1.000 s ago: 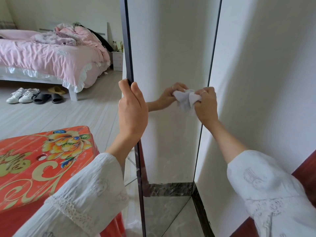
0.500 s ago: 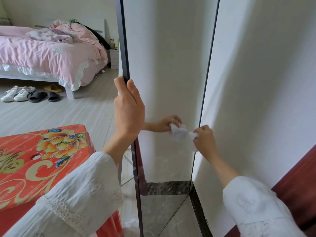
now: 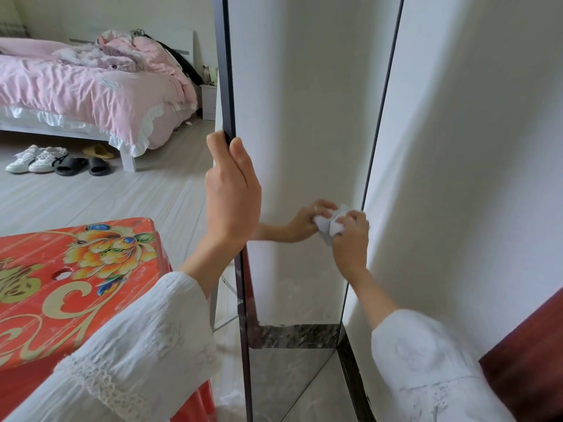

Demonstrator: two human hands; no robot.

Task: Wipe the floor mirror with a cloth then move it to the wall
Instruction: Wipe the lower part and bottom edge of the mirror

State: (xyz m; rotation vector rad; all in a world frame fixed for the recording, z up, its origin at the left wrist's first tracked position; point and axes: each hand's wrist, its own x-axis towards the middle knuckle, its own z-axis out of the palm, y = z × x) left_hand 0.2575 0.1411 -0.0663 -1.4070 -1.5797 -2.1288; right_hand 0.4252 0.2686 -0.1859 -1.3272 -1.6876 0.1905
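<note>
The tall floor mirror with a thin dark frame stands upright right in front of me, its right edge close to the white wall. My left hand grips the mirror's left frame edge at mid height. My right hand holds a crumpled white cloth pressed against the glass near the right frame edge. The glass reflects that hand, the cloth and the wall.
A red stool with a floral print stands at lower left beside the mirror. A pink bed is at the back left, with shoes and slippers on the floor before it. A dark red door edge is at lower right.
My right hand wiped the cloth downward along the glass by the right frame, from mid height to lower. The left hand kept its grip on the frame.
</note>
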